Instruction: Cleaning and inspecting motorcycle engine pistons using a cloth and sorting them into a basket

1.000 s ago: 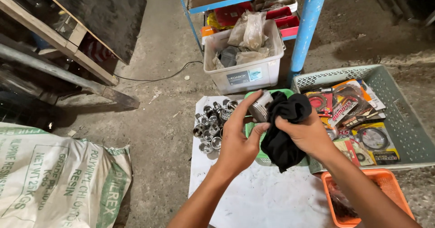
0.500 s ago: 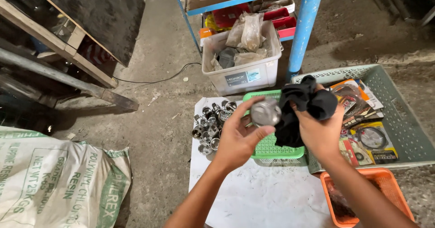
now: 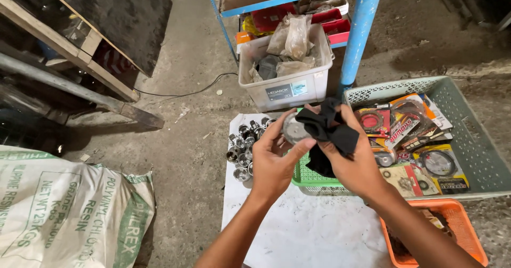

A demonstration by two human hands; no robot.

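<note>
Left hand (image 3: 274,161): fingers pinching a round metal part (image 3: 294,128), held above the green basket (image 3: 308,176). Right hand (image 3: 354,159): fingers closed on a black cloth (image 3: 328,135) (pressed against the part). Loose metal cylinders (image 3: 244,148) lie nearby on white sheet (image 3: 298,230).

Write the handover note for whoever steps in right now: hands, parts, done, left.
Left hand: holds a round metal part at its rim, face up.
Right hand: grips a black rag, pressed to the part's edge.
Both are held above a green basket on a white sheet.
More metal parts lie piled on the sheet, left of the hands.
Done: the part is in hand with the rag on it.
Left: wiping looks under way; how clean the part is cannot be told. Which piled parts are wiped is unclear.
</note>
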